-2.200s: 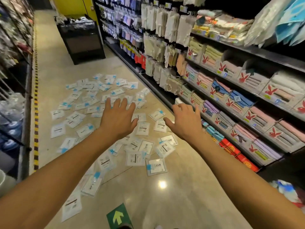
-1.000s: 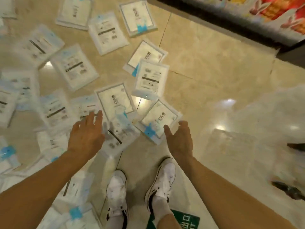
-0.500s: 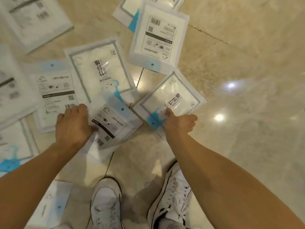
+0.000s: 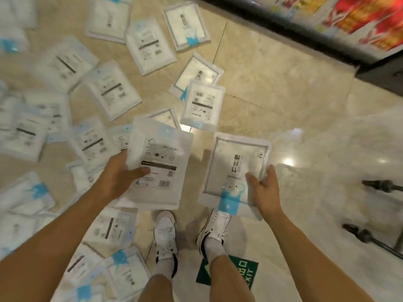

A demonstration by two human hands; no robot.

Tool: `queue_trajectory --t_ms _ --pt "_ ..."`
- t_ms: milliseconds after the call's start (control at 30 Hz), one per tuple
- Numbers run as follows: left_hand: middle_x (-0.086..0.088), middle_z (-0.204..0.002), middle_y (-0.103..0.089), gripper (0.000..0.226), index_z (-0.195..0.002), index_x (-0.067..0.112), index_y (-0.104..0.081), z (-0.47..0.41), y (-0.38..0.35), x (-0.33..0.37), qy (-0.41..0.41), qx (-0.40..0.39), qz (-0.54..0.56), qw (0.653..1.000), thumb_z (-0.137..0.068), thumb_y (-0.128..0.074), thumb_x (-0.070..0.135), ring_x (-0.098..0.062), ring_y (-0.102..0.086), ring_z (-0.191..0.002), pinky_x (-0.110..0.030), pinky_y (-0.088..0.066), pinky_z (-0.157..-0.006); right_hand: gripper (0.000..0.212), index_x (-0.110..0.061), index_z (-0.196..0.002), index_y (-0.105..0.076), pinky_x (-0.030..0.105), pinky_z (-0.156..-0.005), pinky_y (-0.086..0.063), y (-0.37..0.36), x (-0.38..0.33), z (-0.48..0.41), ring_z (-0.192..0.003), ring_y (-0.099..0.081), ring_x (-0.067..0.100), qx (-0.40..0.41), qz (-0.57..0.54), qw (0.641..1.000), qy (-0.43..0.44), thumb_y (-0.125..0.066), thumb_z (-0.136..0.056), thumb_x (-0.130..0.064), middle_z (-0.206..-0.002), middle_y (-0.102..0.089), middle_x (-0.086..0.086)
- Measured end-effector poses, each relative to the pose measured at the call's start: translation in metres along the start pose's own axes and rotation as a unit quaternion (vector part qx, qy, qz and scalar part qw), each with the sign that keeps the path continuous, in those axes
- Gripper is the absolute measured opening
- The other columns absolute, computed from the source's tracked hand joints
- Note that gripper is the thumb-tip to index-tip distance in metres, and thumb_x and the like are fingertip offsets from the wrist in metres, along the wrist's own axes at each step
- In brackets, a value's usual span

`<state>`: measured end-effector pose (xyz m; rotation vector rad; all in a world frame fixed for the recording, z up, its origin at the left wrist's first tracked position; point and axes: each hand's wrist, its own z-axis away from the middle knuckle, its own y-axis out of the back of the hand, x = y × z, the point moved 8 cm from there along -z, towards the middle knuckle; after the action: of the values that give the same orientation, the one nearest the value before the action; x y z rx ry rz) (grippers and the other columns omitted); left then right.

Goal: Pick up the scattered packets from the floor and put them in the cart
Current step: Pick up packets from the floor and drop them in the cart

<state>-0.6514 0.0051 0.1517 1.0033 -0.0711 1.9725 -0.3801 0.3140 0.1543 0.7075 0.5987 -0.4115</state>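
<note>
Now both hands hold one packet each, lifted clear of the floor (image 4: 272, 83). The left hand (image 4: 118, 177) pinches a white packet with a printed label (image 4: 158, 166) by its left edge, thumb on top and fingers underneath. The right hand (image 4: 265, 190) grips a clear packet with a blue tab (image 4: 231, 168) at its right edge, thumb pressed on the front and fingers curled behind. Many more packets (image 4: 113, 90) lie scattered over the tiled floor to the left and far side, some overlapping. Near the bottom stand two white shoes (image 4: 165, 234), the right one beside a green exit sticker (image 4: 242, 273). A dark shelf base (image 4: 283, 25) runs along the far right. Dark wheels (image 4: 379, 185) show at the right edge.
</note>
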Motion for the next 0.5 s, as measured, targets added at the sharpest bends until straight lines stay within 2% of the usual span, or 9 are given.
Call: queue_trajectory --t_ms 33,100,200,300,433,500 --pt "0.023 -0.108 -0.075 0.046 -0.122 0.026 -0.068 0.022 0.015 0.037 -0.011 0.001 0.018 1.0 -0.082 -0.086 0.012 0.005 -0.069 -0.101 -0.026 -0.055 -0.088 0.02 -0.008 -0.104 -0.049 0.031 -0.068 -0.056 0.024 -0.032 0.018 -0.078 -0.065 0.012 -0.006 -0.015 1.0 0.001 -0.068 -0.097 -0.005 -0.095 -0.066 0.01" --pt "0.013 -0.119 -0.073 0.051 -0.129 0.025 -0.063 0.073 0.043 0.118 -0.026 -0.01 0.069 0.997 -0.084 -0.082 0.009 -0.002 -0.07 -0.108 -0.027 -0.057 -0.094 0.024 -0.014 -0.114 -0.055 0.039 -0.074 -0.063 0.076 -0.101 0.058 -0.091 -0.075 0.021 -0.019 -0.05 0.999 0.004 -0.07 -0.097 -0.006 -0.108 -0.074 0.006" --pt "0.004 -0.122 -0.075 0.052 -0.13 0.023 -0.062 0.143 0.071 0.218 -0.045 -0.061 0.13 0.989 -0.086 -0.074 -0.001 -0.014 -0.072 -0.112 -0.029 -0.06 -0.09 0.032 -0.021 -0.12 -0.056 0.038 -0.081 -0.062 0.137 -0.188 0.115 -0.099 -0.076 0.022 -0.046 -0.067 0.996 0.046 -0.068 -0.097 -0.002 -0.112 -0.076 0.003" --pt "0.0 -0.123 -0.075 0.055 -0.135 0.019 -0.06 0.22 0.104 0.304 -0.078 -0.075 0.153 0.982 -0.086 -0.073 -0.002 -0.024 -0.072 -0.112 -0.04 -0.061 -0.089 0.038 -0.022 -0.124 -0.055 0.047 -0.087 -0.061 0.204 -0.262 0.187 -0.104 -0.075 0.027 -0.055 -0.096 0.991 0.081 -0.065 -0.097 0.004 -0.114 -0.077 0.003" --pt "-0.002 -0.12 -0.076 0.053 -0.135 0.018 -0.06 0.311 0.121 0.397 -0.13 -0.093 0.15 0.976 -0.087 -0.071 -0.003 -0.025 -0.074 -0.109 -0.041 -0.061 -0.088 0.044 -0.017 -0.131 -0.055 0.051 -0.09 -0.06 0.287 -0.314 0.289 -0.107 -0.075 0.033 -0.032 -0.185 0.978 0.096 -0.061 -0.096 0.008 -0.123 -0.075 0.011" --pt "-0.004 -0.119 -0.076 0.052 -0.133 0.018 -0.061 0.35 0.115 0.436 -0.146 -0.119 0.134 0.973 -0.087 -0.071 -0.003 -0.027 -0.074 -0.108 -0.048 -0.059 -0.091 0.043 -0.02 -0.132 -0.057 0.053 -0.09 -0.06 0.326 -0.321 0.338 -0.106 -0.075 0.035 -0.007 -0.207 0.973 0.098 -0.064 -0.096 0.003 -0.122 -0.075 0.012"
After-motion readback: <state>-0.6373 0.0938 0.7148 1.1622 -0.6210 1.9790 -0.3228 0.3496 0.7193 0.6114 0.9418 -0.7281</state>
